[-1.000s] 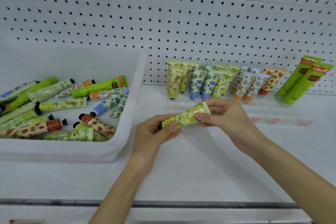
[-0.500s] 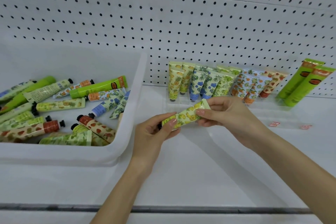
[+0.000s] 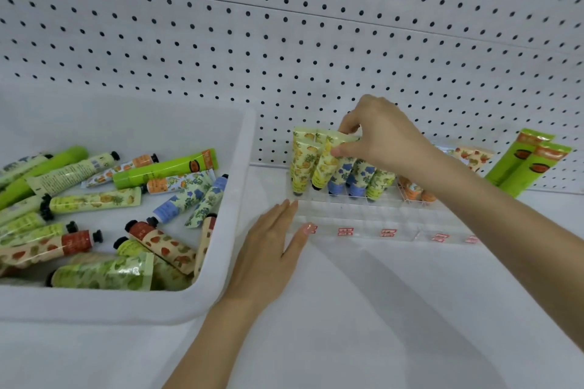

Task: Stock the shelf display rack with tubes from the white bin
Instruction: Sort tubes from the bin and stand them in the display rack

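Head view, the only one I've got: my right hand [image 3: 379,139] is up at the back row of the clear rack [image 3: 363,218], fingers and thumb pinched on the flat crimped top of the yellow tube [image 3: 325,167]. From that pinch the tube hangs straight below the fingers, long axis near upright with a slight lean, top to the right, black cap down and a touch to the left. It sits between another yellow tube [image 3: 301,164] on its left and a blue-flowered tube [image 3: 339,177] on its right, close against both. So the move I'd judge comes next is a short push down along the tube's own length, nothing sideways. The rack is see-through, so I can't tell whether the cap has reached its slot. My left hand [image 3: 268,246] lies flat with straight fingers, holding nothing, fingertips at the rack's front left corner, seemingly steadying it. It's the hand nearer the white bin [image 3: 240,199], where plenty of loose tubes [image 3: 94,199] lie on their sides.
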A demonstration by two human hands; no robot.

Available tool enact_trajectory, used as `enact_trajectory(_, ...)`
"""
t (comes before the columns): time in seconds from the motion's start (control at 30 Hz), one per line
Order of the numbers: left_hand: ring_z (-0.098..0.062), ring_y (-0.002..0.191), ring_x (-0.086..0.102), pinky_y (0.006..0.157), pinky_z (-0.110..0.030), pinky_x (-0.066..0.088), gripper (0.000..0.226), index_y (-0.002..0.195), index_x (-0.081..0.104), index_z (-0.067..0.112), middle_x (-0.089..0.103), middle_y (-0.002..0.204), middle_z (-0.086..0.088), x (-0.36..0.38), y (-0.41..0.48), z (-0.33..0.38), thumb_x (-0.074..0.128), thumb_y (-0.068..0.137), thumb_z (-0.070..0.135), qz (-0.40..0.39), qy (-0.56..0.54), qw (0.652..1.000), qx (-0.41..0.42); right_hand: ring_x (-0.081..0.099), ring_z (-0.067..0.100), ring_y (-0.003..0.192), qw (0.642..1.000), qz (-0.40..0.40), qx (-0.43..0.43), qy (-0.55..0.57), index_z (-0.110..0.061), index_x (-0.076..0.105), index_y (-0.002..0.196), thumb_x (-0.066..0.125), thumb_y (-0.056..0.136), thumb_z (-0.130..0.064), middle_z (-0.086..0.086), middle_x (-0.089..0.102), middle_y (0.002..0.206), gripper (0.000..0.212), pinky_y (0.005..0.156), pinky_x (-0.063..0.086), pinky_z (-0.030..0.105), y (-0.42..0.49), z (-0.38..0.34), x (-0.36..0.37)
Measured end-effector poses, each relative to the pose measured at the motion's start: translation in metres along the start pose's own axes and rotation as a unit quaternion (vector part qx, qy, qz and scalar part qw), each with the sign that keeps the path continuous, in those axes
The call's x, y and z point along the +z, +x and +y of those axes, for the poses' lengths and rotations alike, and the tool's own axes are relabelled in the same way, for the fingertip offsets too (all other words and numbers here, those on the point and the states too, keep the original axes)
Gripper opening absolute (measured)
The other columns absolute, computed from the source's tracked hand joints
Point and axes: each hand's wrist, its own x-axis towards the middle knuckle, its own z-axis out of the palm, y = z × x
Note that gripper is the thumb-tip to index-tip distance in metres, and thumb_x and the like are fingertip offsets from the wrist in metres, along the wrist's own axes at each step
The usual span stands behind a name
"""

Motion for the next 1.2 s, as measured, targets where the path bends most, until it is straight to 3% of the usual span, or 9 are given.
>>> enact_trajectory(0.17,-0.005,0.143,0.016,0.118,-0.028,0.016,0.071,0.15,0.019,0.033,0.025,0.155,0.012,-0.001,-0.001,0.0,0.024,0.085,0.061,-0.012,-0.019,1.0,-0.021,0.041,0.027,0.116,0.997,-0.011,0.03,-0.068,-0.012,0.07,0.1,0.077,0.075,-0.035,0.01,0.051,0.111,0.035,0.078,0.036,0.033,0.016,0.006,0.007)
enact_trajectory(0.3,-0.005,0.143,0.017,0.119,-0.029,0.015,0.074,0.149,0.02,0.032,0.026,0.155,0.011,-0.001,0.0,-0.001,0.021,0.082,0.063,-0.015,-0.021,0.999,-0.02,0.037,0.029,0.117,0.996,-0.016,0.036,-0.085,-0.013,0.07,0.1,0.077,0.075,-0.036,0.006,0.045,0.103,0.035,0.082,0.03,0.031,0.019,0.01,0.011)
enact_trajectory(0.47,-0.007,0.142,0.022,0.118,-0.031,0.019,0.073,0.149,0.024,0.032,0.031,0.153,0.01,-0.001,0.001,-0.002,0.022,0.083,0.064,-0.01,-0.029,0.999,-0.021,0.035,0.029,0.115,0.998,-0.02,0.022,-0.064,-0.012,0.07,0.098,0.077,0.075,-0.035,0.007,0.047,0.107,0.033,0.086,0.029,0.032,0.019,0.014,0.019)
enact_trajectory(0.6,-0.007,0.141,0.025,0.117,-0.032,0.021,0.076,0.148,0.027,0.032,0.033,0.152,0.012,0.001,0.002,-0.003,0.022,0.08,0.066,-0.003,-0.037,0.999,-0.024,0.037,0.029,0.109,0.997,-0.019,0.002,-0.077,-0.013,0.07,0.094,0.076,0.075,-0.037,0.005,0.046,0.103,0.031,0.083,0.029,0.032,0.021,0.017,0.023)
enact_trajectory(0.8,-0.008,0.138,0.031,0.115,-0.034,0.026,0.077,0.146,0.033,0.03,0.04,0.147,0.01,0.002,0.003,-0.004,0.025,0.079,0.067,0.009,-0.053,0.998,-0.026,0.039,0.028,0.111,0.996,-0.029,-0.028,-0.083,-0.012,0.068,0.1,0.075,0.076,-0.036,0.008,0.052,0.116,0.034,0.09,0.032,0.038,0.027,0.018,0.03)
enact_trajectory(1.2,-0.012,0.133,0.038,0.112,-0.036,0.031,0.083,0.146,0.032,0.03,0.047,0.141,0.005,0.002,0.004,-0.004,0.022,0.076,0.073,0.004,-0.058,0.998,-0.034,0.04,0.027,0.108,0.992,-0.053,-0.024,-0.114,-0.012,0.069,0.097,0.076,0.075,-0.037,0.008,0.054,0.112,0.034,0.084,0.029,0.035,0.036,0.018,0.034)
